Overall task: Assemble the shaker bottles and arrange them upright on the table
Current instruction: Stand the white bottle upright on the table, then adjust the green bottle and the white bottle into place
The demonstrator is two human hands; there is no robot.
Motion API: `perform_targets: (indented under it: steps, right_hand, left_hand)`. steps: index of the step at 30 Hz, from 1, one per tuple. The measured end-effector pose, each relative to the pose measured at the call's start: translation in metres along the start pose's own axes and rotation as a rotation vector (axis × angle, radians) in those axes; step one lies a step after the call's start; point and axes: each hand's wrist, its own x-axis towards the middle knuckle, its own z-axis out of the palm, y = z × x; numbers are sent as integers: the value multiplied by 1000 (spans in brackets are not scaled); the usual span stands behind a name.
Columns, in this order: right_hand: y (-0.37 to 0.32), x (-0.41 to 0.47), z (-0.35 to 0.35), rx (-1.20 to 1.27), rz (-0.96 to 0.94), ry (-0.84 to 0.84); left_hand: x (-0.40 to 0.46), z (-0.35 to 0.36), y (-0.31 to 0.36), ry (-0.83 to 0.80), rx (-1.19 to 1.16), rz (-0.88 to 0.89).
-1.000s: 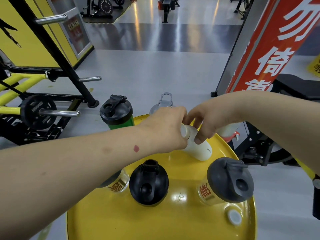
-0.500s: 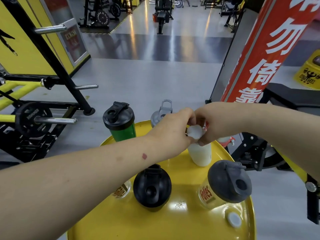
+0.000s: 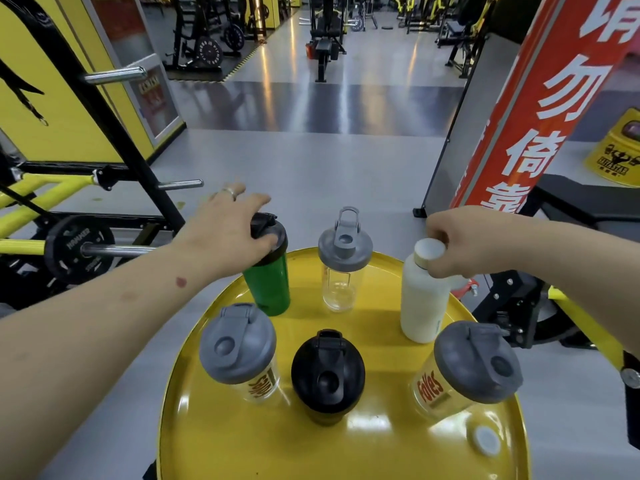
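Several shaker bottles stand upright on a round yellow table. My left hand grips the black lid of the green bottle at the back left. My right hand holds the neck of the white bottle just below its white cap, at the back right. Between them stands a clear bottle with a grey lid. In front are a clear grey-lidded bottle with red lettering, a black bottle and another clear grey-lidded bottle.
A small white cap lies on the table's front right. A weight rack with a plate is on the left floor. A red banner and black machine parts stand to the right.
Both hands were together at the white bottle's cap. My left hand has moved left onto the green bottle's lid; the white bottle now stands upright further right under my right hand.
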Motion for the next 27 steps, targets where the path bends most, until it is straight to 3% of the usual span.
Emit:
perform_targets:
  steps: [5, 27]
  right_hand:
    - [5, 3, 1, 119, 94, 10]
    - [-4, 26, 4, 249, 184, 107]
  left_hand:
    - [0, 18, -17, -102, -183, -8]
    - [2, 35, -21, -5, -168, 33]
